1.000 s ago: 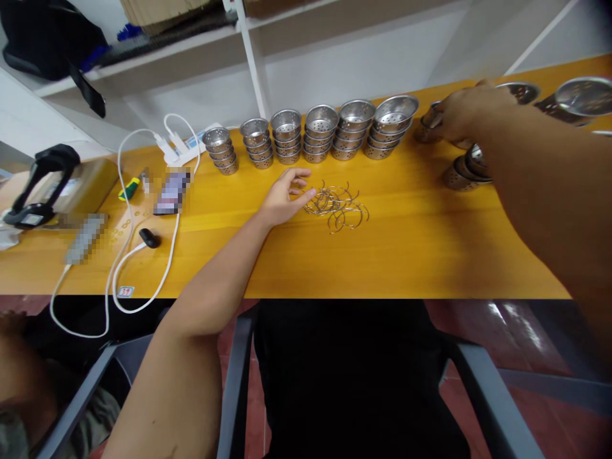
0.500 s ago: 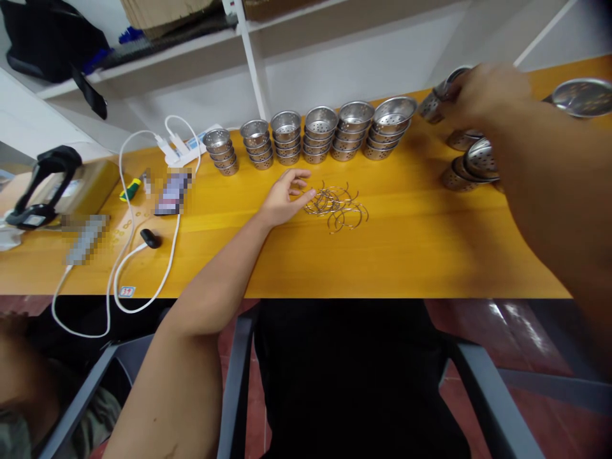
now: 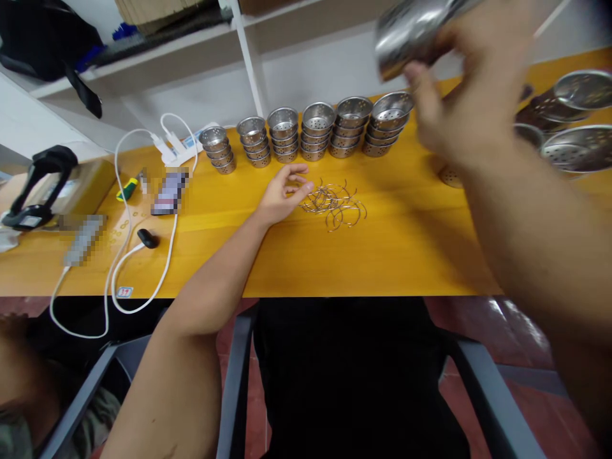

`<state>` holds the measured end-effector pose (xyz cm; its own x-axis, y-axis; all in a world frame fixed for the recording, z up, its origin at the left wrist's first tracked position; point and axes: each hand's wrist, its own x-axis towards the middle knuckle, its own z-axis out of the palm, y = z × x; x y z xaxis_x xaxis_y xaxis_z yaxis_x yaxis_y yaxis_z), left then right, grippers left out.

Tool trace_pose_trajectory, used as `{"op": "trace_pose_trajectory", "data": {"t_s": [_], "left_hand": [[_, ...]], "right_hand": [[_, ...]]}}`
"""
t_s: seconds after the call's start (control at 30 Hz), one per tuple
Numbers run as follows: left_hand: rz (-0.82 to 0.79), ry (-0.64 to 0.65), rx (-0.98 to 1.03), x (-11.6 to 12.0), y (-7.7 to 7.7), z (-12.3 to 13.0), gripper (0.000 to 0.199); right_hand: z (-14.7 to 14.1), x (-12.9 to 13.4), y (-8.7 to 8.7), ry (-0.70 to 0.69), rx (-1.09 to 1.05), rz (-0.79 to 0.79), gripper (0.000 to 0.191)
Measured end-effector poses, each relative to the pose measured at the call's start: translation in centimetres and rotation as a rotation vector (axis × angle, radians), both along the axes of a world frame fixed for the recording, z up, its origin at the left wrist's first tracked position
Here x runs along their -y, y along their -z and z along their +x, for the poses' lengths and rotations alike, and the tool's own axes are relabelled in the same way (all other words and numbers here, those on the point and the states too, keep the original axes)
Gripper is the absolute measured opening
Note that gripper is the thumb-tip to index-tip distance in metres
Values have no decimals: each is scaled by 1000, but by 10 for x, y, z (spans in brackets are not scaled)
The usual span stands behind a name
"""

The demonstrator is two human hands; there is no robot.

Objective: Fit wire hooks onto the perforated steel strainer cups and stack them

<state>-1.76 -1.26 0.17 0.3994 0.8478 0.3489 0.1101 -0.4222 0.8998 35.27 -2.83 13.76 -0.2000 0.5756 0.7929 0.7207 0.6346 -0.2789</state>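
Raised at the upper right, my right hand (image 3: 471, 89) grips a perforated metal cup (image 3: 406, 35), tilted on its side and blurred by motion. My left hand (image 3: 285, 194) rests on the table, its fingers loosely bent and apart, holding nothing. Its thumb is at the edge of a tangle of thin curved metal wires (image 3: 335, 203). Behind it stands a row of stacked perforated metal cups (image 3: 318, 121), the stacks widening toward the right. More metal cups (image 3: 576, 150) lie at the far right, partly hidden by my right forearm.
On the left of the wooden table (image 3: 382, 268) are a phone (image 3: 169, 191), white cables, a power strip (image 3: 184, 150), a green-and-yellow tool (image 3: 128, 189) and a black headset (image 3: 41, 185). A white shelf (image 3: 248, 57) runs along the back. Another person's arm (image 3: 23, 370) shows at lower left.
My right hand has lifted the metal cup up and slightly left, away from the cups at the right. My left hand has hardly moved.
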Motion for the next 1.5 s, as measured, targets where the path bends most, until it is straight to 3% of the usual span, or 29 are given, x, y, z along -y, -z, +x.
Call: {"op": "trace_pose_trajectory", "data": {"t_s": [0.07, 0.2, 0.3, 0.4, 0.77, 0.97, 1.07, 1.27, 1.5], "left_hand": [[-74, 20, 120, -2, -1, -1, 71], [-201, 56, 284, -1, -3, -4, 83], [-176, 86, 251, -2, -1, -6, 97], [-88, 98, 216, -9, 2, -7, 100], [17, 132, 158, -22, 7, -12, 101], [99, 144, 98, -26, 11, -14, 105], [89, 157, 98, -24, 9, -12, 106], [-63, 165, 116, -12, 0, -10, 89], [-112, 126, 120, -9, -7, -7, 89]], "right_hand": [[-41, 13, 16, -44, 45, 65, 21], [-97, 25, 58, -359, 108, -127, 23], [-114, 28, 82, -498, 87, -232, 19], [-118, 27, 94, -559, 50, -255, 15], [-120, 34, 101, -645, -379, -506, 39], [-123, 29, 104, -580, -539, -661, 70], [-123, 30, 105, -573, -576, -652, 66], [-124, 31, 103, -504, -452, -519, 48], [-131, 18, 121, -406, -423, -494, 51]]}}
